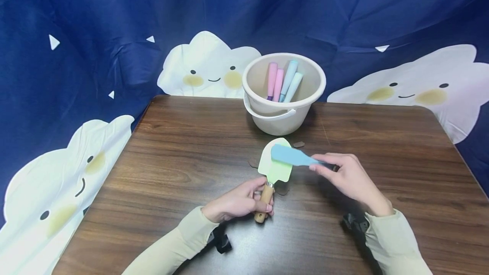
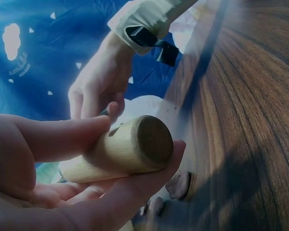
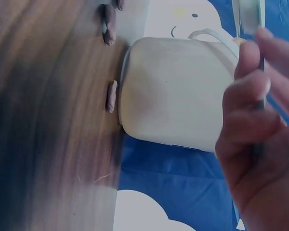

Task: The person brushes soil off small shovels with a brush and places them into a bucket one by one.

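Note:
My left hand [image 1: 244, 198] grips the wooden handle of a small garden trowel [image 1: 263, 200] whose pale green blade points away toward the bucket. The butt of that handle [image 2: 154, 142] shows close up in the left wrist view, between thumb and fingers. In my right hand [image 1: 349, 177] I pinch a flat light-blue tool [image 1: 292, 155] by its narrow part; its exact kind I cannot tell. Its broad end overlaps the trowel's blade in the head view. The right wrist view shows the curled fingers [image 3: 250, 115] around the tool, partly hiding it.
Beyond the trowel stands a cream bucket [image 1: 280, 122] with its handle hanging in front. Pink handles [image 1: 272, 79] and light-blue handles [image 1: 289, 77] lean inside it. Several brown clumps [image 3: 111, 96] lie on the wooden table [image 1: 183, 152]. A blue cloud-print curtain [image 1: 114, 12] hangs behind.

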The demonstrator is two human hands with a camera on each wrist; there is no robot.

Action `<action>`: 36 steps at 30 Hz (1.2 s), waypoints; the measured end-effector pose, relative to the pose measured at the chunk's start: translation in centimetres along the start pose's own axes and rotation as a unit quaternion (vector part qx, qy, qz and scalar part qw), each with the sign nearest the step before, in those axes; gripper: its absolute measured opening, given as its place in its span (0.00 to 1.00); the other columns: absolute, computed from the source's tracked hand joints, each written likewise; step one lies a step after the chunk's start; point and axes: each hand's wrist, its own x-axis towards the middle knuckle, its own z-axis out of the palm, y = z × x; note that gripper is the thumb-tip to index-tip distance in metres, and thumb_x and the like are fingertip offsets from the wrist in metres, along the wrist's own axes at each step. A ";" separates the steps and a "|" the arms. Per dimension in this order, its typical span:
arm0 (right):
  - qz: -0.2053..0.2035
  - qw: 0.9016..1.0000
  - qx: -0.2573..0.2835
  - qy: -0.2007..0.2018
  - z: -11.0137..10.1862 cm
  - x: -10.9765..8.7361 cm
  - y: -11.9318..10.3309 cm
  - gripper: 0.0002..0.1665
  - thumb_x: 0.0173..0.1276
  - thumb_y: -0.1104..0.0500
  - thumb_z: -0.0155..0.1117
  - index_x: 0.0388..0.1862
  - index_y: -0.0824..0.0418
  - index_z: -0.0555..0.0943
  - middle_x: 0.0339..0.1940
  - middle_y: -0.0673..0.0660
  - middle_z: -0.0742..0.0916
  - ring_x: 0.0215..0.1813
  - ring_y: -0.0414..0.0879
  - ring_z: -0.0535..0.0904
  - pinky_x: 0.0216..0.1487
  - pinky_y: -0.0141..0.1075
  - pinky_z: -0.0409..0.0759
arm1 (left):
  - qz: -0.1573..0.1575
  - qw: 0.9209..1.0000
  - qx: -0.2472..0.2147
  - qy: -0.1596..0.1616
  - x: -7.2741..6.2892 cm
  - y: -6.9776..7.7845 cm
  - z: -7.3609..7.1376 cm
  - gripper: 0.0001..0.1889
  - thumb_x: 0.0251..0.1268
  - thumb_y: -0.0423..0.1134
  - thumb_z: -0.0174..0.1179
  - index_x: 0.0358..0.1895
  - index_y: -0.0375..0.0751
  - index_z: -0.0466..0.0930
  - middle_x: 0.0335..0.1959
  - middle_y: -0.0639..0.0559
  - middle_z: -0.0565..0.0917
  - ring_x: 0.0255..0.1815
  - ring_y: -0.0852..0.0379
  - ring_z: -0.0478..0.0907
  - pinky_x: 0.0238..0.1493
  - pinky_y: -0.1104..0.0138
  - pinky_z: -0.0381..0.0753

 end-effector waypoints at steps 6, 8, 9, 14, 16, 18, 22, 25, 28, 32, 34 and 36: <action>0.007 0.997 -0.035 0.072 -0.5 0.5 0.0 0.14 0.59 0.58 0.73 0.44 0.61 0.87 0.40 0.59 0.90 0.42 0.24 0.79 0.41 0.12 0.70 | -0.008 1.000 0.001 0.000 0.0 0.0 0.2 0.15 0.56 0.19 0.58 0.43 0.33 0.66 0.35 0.48 0.77 0.37 0.47 0.84 0.45 0.55 0.86; 0.008 0.995 -0.046 0.086 -0.4 0.6 -0.1 0.15 0.58 0.58 0.73 0.44 0.63 0.87 0.40 0.61 0.90 0.43 0.33 0.83 0.41 0.10 0.68 | -0.012 1.000 -0.001 0.002 0.0 -0.1 0.3 0.15 0.56 0.19 0.58 0.42 0.34 0.66 0.35 0.48 0.77 0.37 0.47 0.84 0.45 0.55 0.86; 0.006 0.995 -0.052 0.089 -0.4 0.6 -0.2 0.15 0.59 0.59 0.73 0.44 0.64 0.87 0.40 0.61 0.90 0.43 0.39 0.85 0.42 0.10 0.67 | -0.014 1.000 -0.002 0.004 0.0 -0.1 0.3 0.15 0.56 0.19 0.58 0.42 0.34 0.66 0.35 0.48 0.77 0.37 0.47 0.84 0.45 0.55 0.86; -0.038 0.995 -0.057 0.079 0.3 0.3 -1.2 0.14 0.58 0.61 0.73 0.44 0.61 0.87 0.37 0.56 0.90 0.33 0.45 0.84 0.34 0.12 0.68 | -0.018 1.000 -0.007 0.008 0.0 -0.1 0.4 0.15 0.55 0.19 0.58 0.41 0.35 0.65 0.34 0.48 0.77 0.34 0.53 0.83 0.43 0.56 0.86; -0.074 0.994 -0.047 0.059 0.5 0.1 -1.7 0.14 0.57 0.63 0.73 0.44 0.59 0.87 0.32 0.50 0.89 0.26 0.36 0.78 0.27 0.15 0.68 | -0.017 1.000 -0.005 0.011 0.1 -0.2 0.4 0.15 0.55 0.19 0.59 0.40 0.35 0.65 0.34 0.47 0.77 0.33 0.54 0.82 0.41 0.59 0.86; -0.112 0.992 -0.035 0.036 0.7 0.0 -2.2 0.15 0.56 0.64 0.73 0.44 0.57 0.87 0.28 0.44 0.85 0.22 0.31 0.68 0.21 0.18 0.66 | -0.014 1.000 0.000 0.011 0.2 -0.2 0.4 0.14 0.55 0.19 0.59 0.39 0.35 0.65 0.35 0.43 0.79 0.33 0.55 0.82 0.39 0.61 0.86; -0.164 0.986 -0.030 0.011 0.9 -0.1 -2.9 0.17 0.53 0.65 0.74 0.44 0.57 0.87 0.24 0.38 0.80 0.22 0.27 0.63 0.22 0.17 0.64 | -0.010 1.000 0.006 0.008 0.3 -0.3 0.4 0.15 0.56 0.20 0.59 0.43 0.31 0.66 0.39 0.30 0.80 0.32 0.55 0.82 0.37 0.67 0.84; -0.176 0.983 -0.041 0.007 0.9 -0.1 -3.1 0.17 0.53 0.64 0.75 0.44 0.55 0.87 0.23 0.37 0.79 0.21 0.27 0.63 0.22 0.17 0.63 | -0.011 1.000 0.004 0.006 0.3 -0.3 0.4 0.16 0.56 0.20 0.59 0.46 0.29 0.66 0.42 0.24 0.78 0.32 0.56 0.82 0.37 0.67 0.84; -0.167 0.984 -0.054 0.017 0.8 -0.1 -2.8 0.16 0.53 0.63 0.75 0.43 0.54 0.87 0.23 0.37 0.80 0.21 0.27 0.63 0.23 0.18 0.63 | -0.012 1.000 0.006 0.010 0.3 -0.2 0.4 0.14 0.55 0.20 0.59 0.42 0.32 0.66 0.42 0.24 0.78 0.33 0.55 0.82 0.38 0.65 0.85; -0.135 0.989 -0.053 0.035 0.7 0.0 -2.0 0.16 0.52 0.64 0.76 0.42 0.56 0.88 0.25 0.40 0.83 0.21 0.29 0.64 0.23 0.19 0.65 | -0.013 1.000 0.016 0.021 0.2 -0.2 0.4 0.15 0.54 0.19 0.60 0.36 0.37 0.64 0.35 0.37 0.82 0.32 0.54 0.82 0.39 0.60 0.86; -0.120 0.990 -0.049 0.046 0.7 0.1 -1.6 0.15 0.53 0.64 0.75 0.42 0.58 0.88 0.27 0.43 0.85 0.22 0.30 0.67 0.23 0.19 0.67 | -0.013 0.999 0.022 0.025 0.2 -0.2 0.5 0.15 0.53 0.19 0.60 0.35 0.37 0.64 0.33 0.44 0.82 0.32 0.55 0.82 0.38 0.60 0.86; -0.104 0.991 -0.056 0.063 0.7 0.2 -1.2 0.15 0.53 0.64 0.76 0.42 0.60 0.88 0.28 0.46 0.88 0.23 0.32 0.73 0.26 0.19 0.71 | -0.013 0.999 0.024 0.026 0.2 -0.2 0.5 0.15 0.53 0.20 0.61 0.35 0.36 0.65 0.32 0.47 0.82 0.31 0.55 0.82 0.38 0.61 0.86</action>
